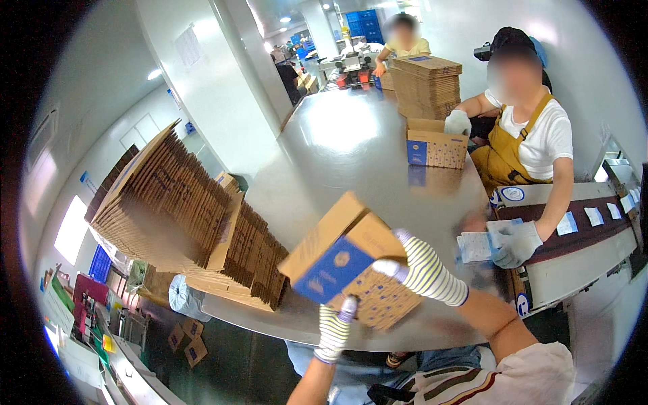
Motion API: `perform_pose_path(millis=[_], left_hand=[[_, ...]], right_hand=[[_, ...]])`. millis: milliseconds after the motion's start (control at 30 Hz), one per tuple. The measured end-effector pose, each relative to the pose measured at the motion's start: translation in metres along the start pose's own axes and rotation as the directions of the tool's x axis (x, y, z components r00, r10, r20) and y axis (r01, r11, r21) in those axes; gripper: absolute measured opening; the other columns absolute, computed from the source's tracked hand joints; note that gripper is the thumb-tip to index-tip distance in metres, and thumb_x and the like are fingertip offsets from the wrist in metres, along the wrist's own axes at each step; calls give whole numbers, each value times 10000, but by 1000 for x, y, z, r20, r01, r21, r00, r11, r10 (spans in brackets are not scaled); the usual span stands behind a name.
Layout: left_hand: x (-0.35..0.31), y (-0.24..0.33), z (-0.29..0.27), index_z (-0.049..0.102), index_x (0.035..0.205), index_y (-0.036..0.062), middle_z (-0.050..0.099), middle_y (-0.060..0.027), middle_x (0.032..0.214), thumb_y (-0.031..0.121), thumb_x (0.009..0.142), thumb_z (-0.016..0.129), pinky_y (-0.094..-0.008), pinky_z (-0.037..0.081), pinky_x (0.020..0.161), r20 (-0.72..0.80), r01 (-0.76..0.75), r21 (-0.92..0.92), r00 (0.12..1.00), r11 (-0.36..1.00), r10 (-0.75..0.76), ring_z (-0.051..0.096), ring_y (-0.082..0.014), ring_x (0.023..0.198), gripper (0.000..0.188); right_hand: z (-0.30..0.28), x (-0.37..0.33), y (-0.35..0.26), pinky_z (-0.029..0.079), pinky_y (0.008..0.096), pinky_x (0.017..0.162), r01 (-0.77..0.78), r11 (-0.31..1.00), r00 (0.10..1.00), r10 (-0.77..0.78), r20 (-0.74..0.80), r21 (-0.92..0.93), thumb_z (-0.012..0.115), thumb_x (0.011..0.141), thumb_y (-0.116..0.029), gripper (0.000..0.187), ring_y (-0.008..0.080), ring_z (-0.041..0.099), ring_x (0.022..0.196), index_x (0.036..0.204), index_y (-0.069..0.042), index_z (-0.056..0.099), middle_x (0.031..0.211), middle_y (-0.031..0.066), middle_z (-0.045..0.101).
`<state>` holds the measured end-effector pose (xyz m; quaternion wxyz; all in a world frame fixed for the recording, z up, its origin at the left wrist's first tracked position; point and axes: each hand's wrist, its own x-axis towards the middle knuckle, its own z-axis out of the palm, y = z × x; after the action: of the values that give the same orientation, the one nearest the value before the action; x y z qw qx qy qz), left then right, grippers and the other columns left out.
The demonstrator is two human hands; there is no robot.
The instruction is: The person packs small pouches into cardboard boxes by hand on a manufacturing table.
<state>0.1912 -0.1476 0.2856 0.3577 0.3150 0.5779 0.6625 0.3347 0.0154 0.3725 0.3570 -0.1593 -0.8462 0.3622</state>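
A brown cardboard box (pixel 335 270) with a blue panel and small blue prints is tilted in the air just above the near edge of the steel table (pixel 270 182). Striped gloves cover both hands. My left hand (pixel 335 331) grips the box's lower edge, thumb on the blue panel. My right hand (pixel 432 273) clasps its right side, thumb along the printed face; the other fingers are partly hidden behind the box. The box's far side and its inside do not show.
Tall stacks of flattened cartons (pixel 169 202) lean at the table's left. Opposite right, a co-worker's gloved hand (pixel 516 243) holds pale packets beside a conveyor belt (pixel 587 229). Their other hand touches an open box (pixel 435 145). More flat cartons (pixel 425 84) are piled farther back, near another person.
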Motion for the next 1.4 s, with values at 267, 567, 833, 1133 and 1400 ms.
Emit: perform_pose_path(millis=[267,567,833,1133,1400], left_hand=[[-38,-160,0,376,1323,134,458,-37,1316,172,725,764,-443,338,1049,211,370,-716,923,592,-321,422,-241,1235,713],[-67,-67,-126,446,1262,23,620,-145,1103,245,870,595,-383,516,810,-43,110,870,988,480,-147,631,-296,933,475],[-5,53,-33,509,1241,54,415,-148,1363,414,669,650,-525,128,1107,682,-673,690,728,-265,-73,269,-391,1326,691],[-14,12,6,566,817,94,505,-33,574,265,743,640,-350,423,550,622,-623,780,760,-62,189,527,-222,520,200],[-25,-4,7,587,898,69,551,-40,646,282,735,671,-351,440,626,454,-478,877,797,-44,398,552,-228,595,281]], right_hand=[[86,-6,9,505,402,716,408,831,757,-76,649,-379,589,776,-451,504,290,609,856,1027,-16,547,955,156,601],[93,-34,62,469,306,540,734,594,671,-555,492,-331,558,774,-456,320,171,542,659,761,-136,537,720,-2,527],[80,10,66,401,372,557,724,687,647,-644,408,-63,529,798,-526,480,238,506,632,589,-93,521,574,41,473],[94,-14,77,216,505,1082,214,977,977,-214,-11,5,533,841,-235,201,363,270,1319,987,-97,537,1363,157,381],[115,1,83,191,496,1097,254,949,961,-269,58,187,462,891,-292,247,348,250,1339,1004,-104,577,1362,126,415]])
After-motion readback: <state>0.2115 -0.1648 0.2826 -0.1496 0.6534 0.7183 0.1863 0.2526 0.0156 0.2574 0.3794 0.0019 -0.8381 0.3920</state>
